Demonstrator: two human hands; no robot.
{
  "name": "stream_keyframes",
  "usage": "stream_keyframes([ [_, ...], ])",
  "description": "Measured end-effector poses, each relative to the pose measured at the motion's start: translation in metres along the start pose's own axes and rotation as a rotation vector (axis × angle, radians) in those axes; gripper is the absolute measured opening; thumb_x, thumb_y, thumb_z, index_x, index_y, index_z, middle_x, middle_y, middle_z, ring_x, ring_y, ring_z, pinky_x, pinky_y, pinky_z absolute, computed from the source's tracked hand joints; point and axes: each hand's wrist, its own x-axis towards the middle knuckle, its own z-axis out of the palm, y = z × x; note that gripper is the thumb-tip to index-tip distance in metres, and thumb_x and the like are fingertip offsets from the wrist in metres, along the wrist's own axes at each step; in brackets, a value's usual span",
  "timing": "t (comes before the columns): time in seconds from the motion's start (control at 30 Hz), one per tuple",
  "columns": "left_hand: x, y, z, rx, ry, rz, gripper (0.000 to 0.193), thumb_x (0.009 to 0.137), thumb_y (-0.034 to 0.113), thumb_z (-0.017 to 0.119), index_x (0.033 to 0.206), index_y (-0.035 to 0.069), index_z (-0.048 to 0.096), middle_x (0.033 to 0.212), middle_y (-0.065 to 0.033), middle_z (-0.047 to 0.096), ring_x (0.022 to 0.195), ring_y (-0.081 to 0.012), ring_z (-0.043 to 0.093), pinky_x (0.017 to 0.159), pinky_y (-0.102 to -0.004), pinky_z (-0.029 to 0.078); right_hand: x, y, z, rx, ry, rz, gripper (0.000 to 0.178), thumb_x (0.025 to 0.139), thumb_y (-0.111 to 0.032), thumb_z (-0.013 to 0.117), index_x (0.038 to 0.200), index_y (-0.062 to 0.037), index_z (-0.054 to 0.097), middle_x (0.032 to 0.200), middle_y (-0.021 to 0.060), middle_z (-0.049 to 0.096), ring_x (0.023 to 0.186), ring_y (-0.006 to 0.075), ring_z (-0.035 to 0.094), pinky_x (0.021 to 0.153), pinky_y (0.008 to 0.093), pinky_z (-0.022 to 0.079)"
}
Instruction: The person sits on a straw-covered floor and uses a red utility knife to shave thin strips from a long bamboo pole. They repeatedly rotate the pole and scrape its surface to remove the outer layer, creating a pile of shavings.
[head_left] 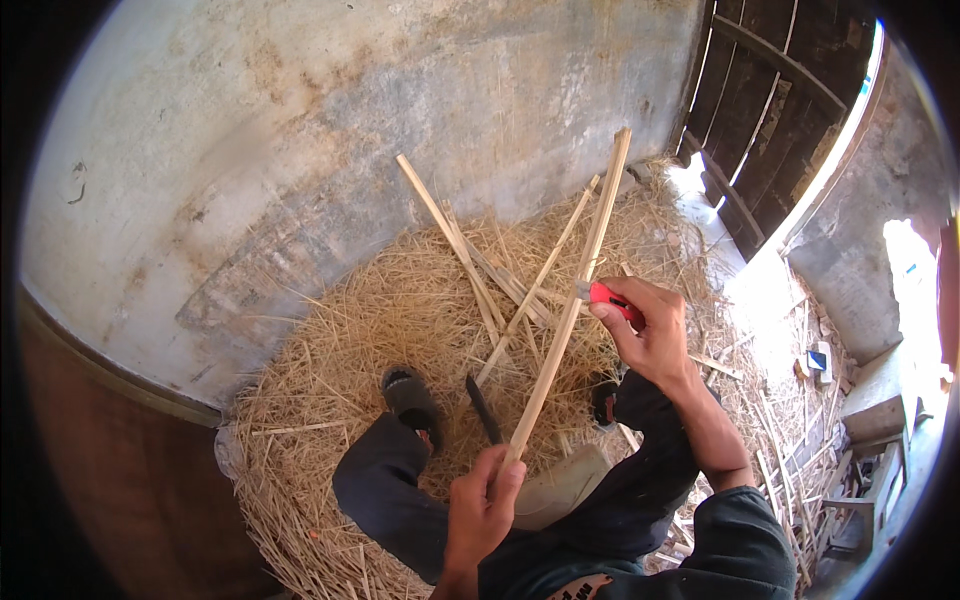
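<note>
A long, pale bamboo strip (560, 350) slants up and away from my lap toward the wall. My left hand (482, 505) is closed around its near end. Higher up the strip, my right hand (648, 330) grips a red box cutter (612, 300), its grey tip against the strip's right side. The blade itself is too small to make out. Below the strip, between my feet, a dark, narrow, blade-like tool (482, 408) points away from me; its near end is hidden behind my left hand.
Several more strips (450, 235) lie crossed on a heap of straw-like shavings (330, 370) around my shoes (410, 400). A stained wall (400, 110) rises beyond. A dark plank door (770, 100) is at the far right, and a wooden stool-like frame (865, 500) at the right.
</note>
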Motion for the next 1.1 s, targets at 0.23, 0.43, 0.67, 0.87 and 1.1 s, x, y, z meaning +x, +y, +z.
stream_keyframes([
  [0.23, 0.016, -0.002, 0.001, 0.038, 0.024, 0.044, 0.025, 0.111, 0.021, 0.062, 0.110, 0.000, 0.075, 0.064, 0.0042, 0.051, 0.058, -0.0022, 0.040, 0.052, -0.0273, 0.029, -0.001, 0.001, 0.004, 0.034, -0.042, -0.060, 0.026, 0.094, -0.021, 0.082, 0.111, -0.0013, 0.079, 0.094, 0.0143, 0.078, 0.073, 0.0277, 0.076, 0.065, 0.0348, 0.059],
  [0.43, 0.021, 0.007, 0.005, 0.030, 0.074, 0.086, 0.024, 0.111, 0.019, 0.061, 0.109, -0.001, 0.074, 0.064, 0.0041, 0.050, 0.057, -0.0036, 0.041, 0.052, -0.0266, 0.031, -0.016, -0.005, 0.016, 0.088, -0.112, -0.171, 0.026, 0.092, -0.024, 0.084, 0.110, -0.0053, 0.080, 0.092, 0.0106, 0.078, 0.072, 0.0238, 0.076, 0.061, 0.0347, 0.059],
  [0.67, 0.034, 0.009, 0.004, -0.042, 0.056, 0.142, 0.022, 0.109, 0.016, 0.064, 0.115, -0.003, 0.073, 0.070, -0.0017, 0.059, 0.059, -0.0059, 0.047, 0.053, -0.0289, 0.037, -0.044, -0.027, 0.038, 0.073, -0.156, -0.348, 0.033, 0.090, -0.032, 0.086, 0.111, -0.0084, 0.076, 0.081, 0.0037, 0.067, 0.060, 0.0238, 0.068, 0.051, 0.0360, 0.053],
  [0.87, 0.036, 0.015, 0.006, -0.028, 0.071, 0.164, 0.025, 0.111, 0.019, 0.061, 0.116, -0.002, 0.073, 0.070, -0.0036, 0.061, 0.058, -0.0078, 0.048, 0.053, -0.0309, 0.038, -0.048, -0.036, 0.039, 0.047, -0.185, -0.363, 0.036, 0.089, -0.033, 0.086, 0.113, -0.0082, 0.076, 0.078, 0.0027, 0.064, 0.059, 0.0224, 0.068, 0.050, 0.0358, 0.053],
  [1.1, 0.035, 0.020, 0.011, 0.082, 0.140, 0.182, 0.029, 0.113, 0.024, 0.059, 0.108, -0.001, 0.072, 0.067, -0.0054, 0.057, 0.057, -0.0100, 0.048, 0.053, -0.0325, 0.038, -0.045, -0.037, 0.037, -0.003, -0.142, -0.356, 0.032, 0.089, -0.033, 0.086, 0.112, -0.0113, 0.078, 0.077, 0.0019, 0.065, 0.056, 0.0227, 0.067, 0.049, 0.0359, 0.052],
])
